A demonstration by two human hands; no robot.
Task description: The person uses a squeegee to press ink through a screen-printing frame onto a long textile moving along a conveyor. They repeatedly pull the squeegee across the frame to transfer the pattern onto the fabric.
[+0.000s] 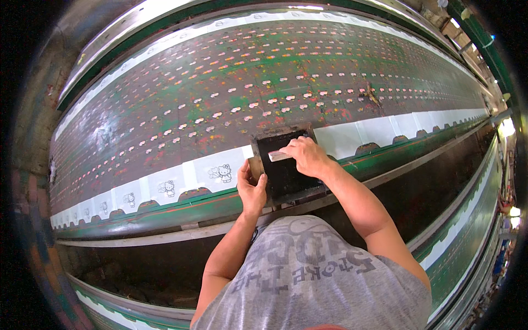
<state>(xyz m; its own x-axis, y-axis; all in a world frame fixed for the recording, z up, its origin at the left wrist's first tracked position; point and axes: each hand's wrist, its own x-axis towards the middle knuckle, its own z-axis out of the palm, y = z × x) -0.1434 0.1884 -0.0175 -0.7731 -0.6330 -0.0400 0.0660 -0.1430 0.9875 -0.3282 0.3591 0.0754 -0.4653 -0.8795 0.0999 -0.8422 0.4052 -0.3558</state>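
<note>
A dark square screen-printing frame (275, 131) lies over the white fabric strip along the near edge of the long table. Its inner area (287, 179) is black. My left hand (252, 191) grips the frame's left side, with the thumb inside and the fingers outside. In my right hand (308, 156) is a pale squeegee (279, 156), held over the upper part of the frame. Whether the squeegee's blade touches the black surface cannot be made out. Left of the frame, the white fabric (203, 166) carries black outline prints of a cartoon cat (222, 173).
On the right, the white fabric strip (379, 130) shows no prints I can make out. The table (165, 99) is covered in paint specks and rows of small pale marks. A green rail (165, 207) runs along its near edge. Another long table (467, 280) stands at the lower right.
</note>
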